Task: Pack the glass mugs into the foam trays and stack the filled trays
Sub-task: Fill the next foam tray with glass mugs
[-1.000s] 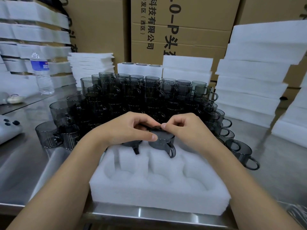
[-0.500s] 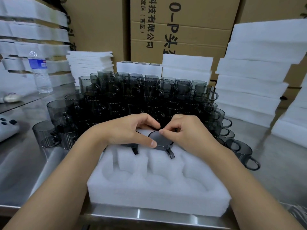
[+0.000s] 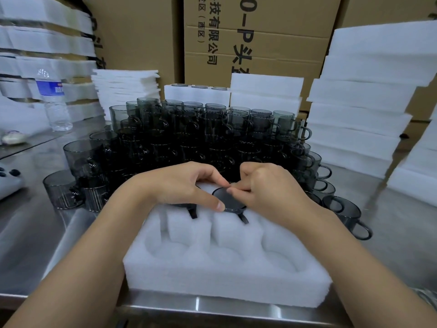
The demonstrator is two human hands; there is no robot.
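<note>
Mug [image 3: 230,201] sunk lower in tray [image 3: 224,275]; L hand [image 3: 179,185], R hand [image 3: 272,192] still pinch it.

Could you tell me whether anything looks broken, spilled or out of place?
Nothing stands out: the left hand and right hand seat a mug base-up in the foam tray, beside a second mug seated likewise, and the stacked mugs behind look intact.

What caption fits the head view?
Left hand and right hand seat a grey glass mug in the foam tray, before stacked mugs.
</note>
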